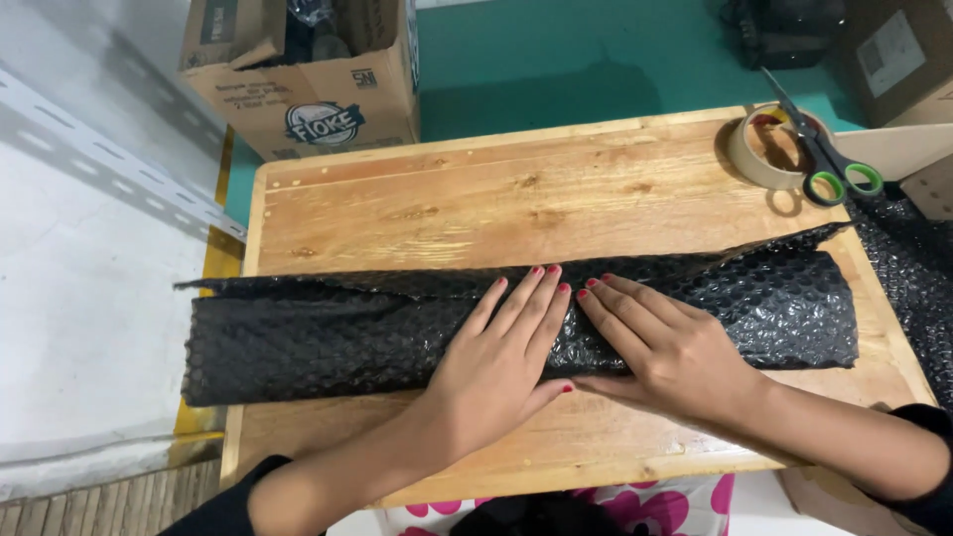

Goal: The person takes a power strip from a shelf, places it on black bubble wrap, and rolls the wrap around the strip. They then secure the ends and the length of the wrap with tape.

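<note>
Left grip (501,347): flat and wide, palm down, fingers stretched forward and pressed on the black bubble wrap (328,337), clasping nothing. Right grip (660,342): likewise flat and wide, fingers angled toward the upper left, fingertips just beside those of the left, thumb laid along the near edge of the wrap. Nails painted red on both. Dark sleeves at both forearms, at the lower edge of the view.

Under the palms, a bulge in the wrap, rolled or folded over on itself into a long dark band; whatever lies inside, hidden. Band laid crosswise over the wooden table (516,189), from past its left edge to near its right edge, far flap ragged and slightly lifted along the top.

Beyond the wrap, bare pale planks. At the far right corner of the table, a roll of tape (766,149) lying flat, with scissors (822,154) resting across it, green-ringed handles toward the near side. More black bubble wrap hanging off the right side. Behind the table's left corner, an open cardboard box (303,74) on the green floor (556,60). Near edge: a strip of pink-flowered cloth (635,506).
</note>
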